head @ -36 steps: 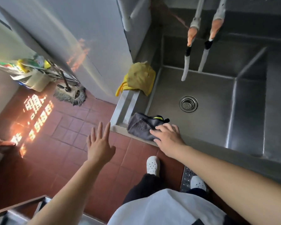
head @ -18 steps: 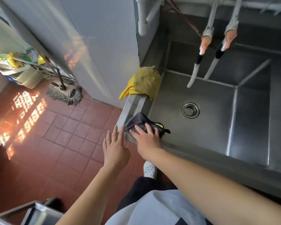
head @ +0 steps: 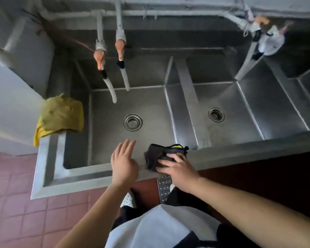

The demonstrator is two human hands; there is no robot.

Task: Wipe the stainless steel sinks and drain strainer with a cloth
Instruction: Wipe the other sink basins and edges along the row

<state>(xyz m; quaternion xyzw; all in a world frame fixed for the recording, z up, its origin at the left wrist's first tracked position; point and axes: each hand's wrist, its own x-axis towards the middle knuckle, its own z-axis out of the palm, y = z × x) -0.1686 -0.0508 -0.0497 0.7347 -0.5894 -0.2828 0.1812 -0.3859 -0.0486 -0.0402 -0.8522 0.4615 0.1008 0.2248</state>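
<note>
A dark grey cloth with a yellow-green tag lies bunched on the front rim of the stainless steel sink unit. My right hand presses down on it, fingers spread over the fabric. My left hand hovers open over the same rim just left of the cloth, fingers apart and holding nothing. The left basin has a drain strainer in its floor. The middle basin has an open drain.
A yellow cloth is draped over the sink's left rim. Two hose taps hang over the left basin; a third tap hangs over the right. A grey cabinet wall stands at left. Red tile floor lies below.
My view has swung right, showing the middle basin. My right hand has slid the dark cloth rightward along the front rim, and my left hand has come up over the rim beside it.
</note>
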